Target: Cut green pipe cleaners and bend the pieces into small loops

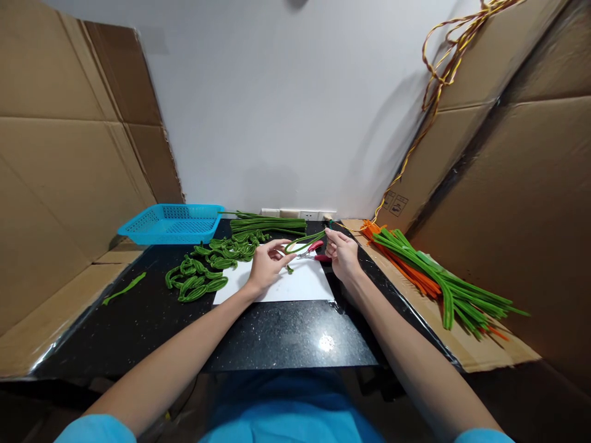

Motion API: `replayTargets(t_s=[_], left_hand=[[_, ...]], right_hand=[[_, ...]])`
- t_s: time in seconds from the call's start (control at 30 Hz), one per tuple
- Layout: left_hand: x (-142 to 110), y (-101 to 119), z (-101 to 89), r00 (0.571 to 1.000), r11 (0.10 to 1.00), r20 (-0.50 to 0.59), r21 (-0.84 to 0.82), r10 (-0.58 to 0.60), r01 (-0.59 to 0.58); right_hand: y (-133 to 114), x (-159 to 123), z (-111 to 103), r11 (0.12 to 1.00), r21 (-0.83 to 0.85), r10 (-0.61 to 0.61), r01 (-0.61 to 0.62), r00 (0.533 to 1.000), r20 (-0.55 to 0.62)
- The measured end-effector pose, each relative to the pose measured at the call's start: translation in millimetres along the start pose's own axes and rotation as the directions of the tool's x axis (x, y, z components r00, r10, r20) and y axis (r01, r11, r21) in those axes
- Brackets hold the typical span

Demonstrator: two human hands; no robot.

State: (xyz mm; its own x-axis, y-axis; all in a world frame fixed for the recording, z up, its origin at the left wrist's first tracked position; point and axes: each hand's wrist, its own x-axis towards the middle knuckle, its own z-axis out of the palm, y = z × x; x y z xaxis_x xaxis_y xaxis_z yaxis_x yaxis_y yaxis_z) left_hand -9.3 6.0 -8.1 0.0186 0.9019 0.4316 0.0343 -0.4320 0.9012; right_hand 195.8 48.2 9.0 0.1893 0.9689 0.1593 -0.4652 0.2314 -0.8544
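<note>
At the near edge, the person's blue clothing [286, 409] shows below a black speckled desk [290, 335]. A white sheet [277, 291] lies on the desk, and the left hand [266, 266] is over its left part, thumb and forefinger slightly parted about the rounded end of a green fuzzy loop [318, 235]; whether they press on it I cannot tell. The right hand [342, 249], nearly closed with its other fingers curled in, pinches the loop's far end between thumb and fingertip, so the loop stretches between the two hands above the sheet. Just beneath it lie pliers with red handles [322, 258], and a small green piece [290, 269] is near the left thumb. Left of the left hand, finished-looking green coils [196, 286] are heaped, with a flat green scrap [124, 289] farther left. To the right, orange strips [418, 280] and bright green strips [429, 271] lie on cardboard [484, 357]. Beyond the hands sit a bundle of straight green strips [268, 227] and a blue basket [168, 238], then wall sockets [311, 216] along the pale wall [286, 111].
</note>
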Motion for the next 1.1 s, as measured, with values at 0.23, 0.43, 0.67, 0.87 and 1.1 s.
replayTargets(t_s=[0.23,0.43,0.67,0.87,1.1], left_hand=[[2.3,-0.9,-1.1,0.997,1.0,-0.076,0.029,0.0,0.002],[4.9,-2.2,-0.3,0.991,0.997,-0.117,-0.057,-0.065,0.059],[5.4,-5.1,1.8,0.977,0.98,-0.138,-0.138,-0.162,0.143],[4.4,-9.2,2.6,0.987,0.99,-0.101,-0.089,-0.122,0.113],[4.2,-8.7,2.9,0.984,0.986,-0.108,-0.112,-0.139,0.127]], right_hand=[[-0.6,-1.2,0.9,1.0,0.012,0.02,-0.02,1.0,0.02],[-0.6,-1.5,0.8,0.999,0.018,0.032,-0.033,0.999,0.034],[0.3,-0.1,1.2,0.998,0.051,0.046,-0.049,0.998,0.048],[1.9,2.9,0.2,0.997,0.068,0.047,-0.048,0.999,0.017],[3.5,3.9,-0.4,0.996,0.079,0.045,-0.045,0.999,0.012]])
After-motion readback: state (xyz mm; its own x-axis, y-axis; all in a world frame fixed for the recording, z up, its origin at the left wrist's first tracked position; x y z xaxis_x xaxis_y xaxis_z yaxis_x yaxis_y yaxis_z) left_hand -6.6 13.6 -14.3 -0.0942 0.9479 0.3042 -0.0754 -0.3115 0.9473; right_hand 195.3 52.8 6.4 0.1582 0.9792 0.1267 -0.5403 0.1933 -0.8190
